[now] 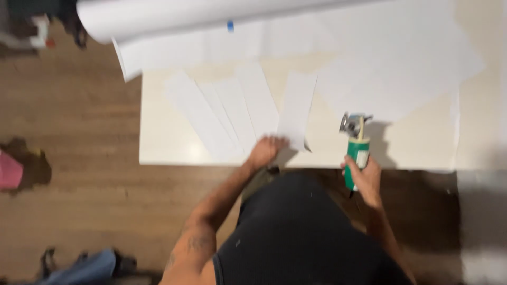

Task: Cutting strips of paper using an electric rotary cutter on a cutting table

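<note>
White paper strips [237, 113] fan out across the pale table [163, 142] at frame centre, w/ our left hand [266, 150] pressed flat on their lower ends, fingers spread, prob. to keep them from sliding. One strip [297, 108] sits a bit apart to the right, its lower end just beside that hand. Our right hand [364, 179] is clamped round a green-bodied handheld cutter [356, 153], metal head up and clear of the sheets, held over the table's near edge, centre-right. A big white paper roll [174, 16] lies along the top, w/ wide sheets [391, 68] spilling to the upper right. Only one view; motion blur hides detail.
</note>
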